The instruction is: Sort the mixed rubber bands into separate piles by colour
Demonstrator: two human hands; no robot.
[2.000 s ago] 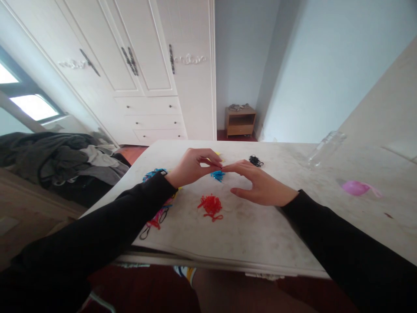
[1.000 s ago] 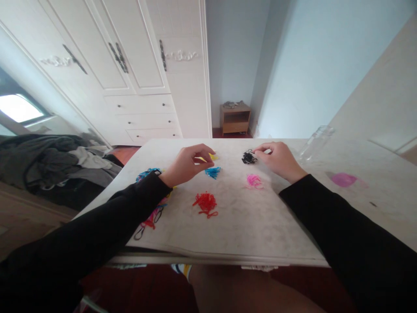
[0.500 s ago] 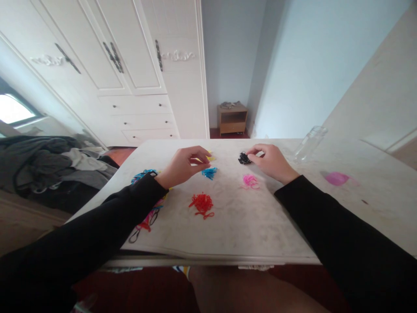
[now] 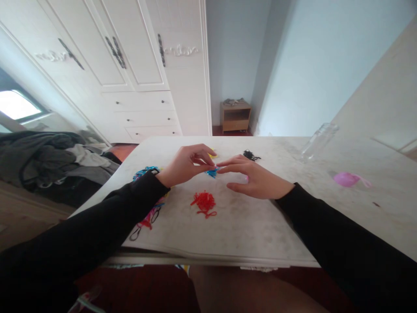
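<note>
My left hand (image 4: 192, 165) is pinched, thumb against fingers, above a small pile of blue bands (image 4: 212, 172). A tiny pinkish bit shows at its fingertips, too small to name. My right hand (image 4: 252, 175) has its fingers apart and stretched toward the left fingertips, with the thumb held away. It mostly covers the pink pile (image 4: 246, 178). Beyond the right hand lies a pile of black bands (image 4: 250, 155). Yellow bands (image 4: 212, 153) show behind the left fingers, and red bands (image 4: 203, 202) lie nearer me. A mixed-colour heap (image 4: 151, 217) is partly hidden under my left forearm.
A clear glass jar (image 4: 319, 141) stands at the table's back right. Nearer on that side are a pink pouch-like thing (image 4: 347, 179) and a small dark speck (image 4: 376, 204). Dark clothes (image 4: 39, 165) are heaped left of the white table (image 4: 241, 230).
My right hand has left the black pile, moving left and nearer to meet the left fingertips, its fingers now spread. The left hand stays pinched in nearly the same place.
</note>
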